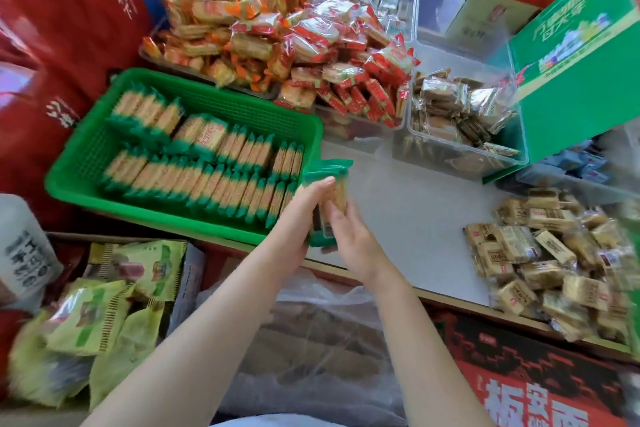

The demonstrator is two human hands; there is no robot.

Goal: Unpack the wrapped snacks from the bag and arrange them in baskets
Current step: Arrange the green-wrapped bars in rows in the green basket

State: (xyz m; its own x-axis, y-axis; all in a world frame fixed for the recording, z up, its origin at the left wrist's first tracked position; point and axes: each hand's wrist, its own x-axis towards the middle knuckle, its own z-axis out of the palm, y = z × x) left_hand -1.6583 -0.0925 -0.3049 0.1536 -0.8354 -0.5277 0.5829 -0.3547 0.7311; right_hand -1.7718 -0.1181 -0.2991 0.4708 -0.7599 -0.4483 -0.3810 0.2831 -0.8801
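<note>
The white tabletop (408,218) spreads out ahead of me, crowded on nearly every side. Biggest on it is the green plastic basket (86,156) at my left, already lined with rows of green-edged cracker packs (214,177) standing on edge, with a bare strip of mesh floor along its left side. Beyond it lies a heap of orange-wrapped wafer packs (221,21), and just beside that a mound of red-wrapped packs (346,59) spilling over a clear bin. To the right of those sits a clear plastic tub (450,156) holding brown packs in clear wrap, with a green carton (581,62) tilted above it. At the table's right edge lies a loose pile of tan-wrapped snacks (547,260). Below the table edge, near my body, a clear plastic bag (311,340) lies open with brownish contents that I cannot make out; yellow-green packets (104,305) lie to its left.

Between both hands, just off the basket's right front corner, I hold a small stack of green-edged packs (329,180). My left hand (304,215) is curled round the stack's left side, thumb on top. My right hand (353,236) grips its near end, fingers closed against the wrappers.
</note>
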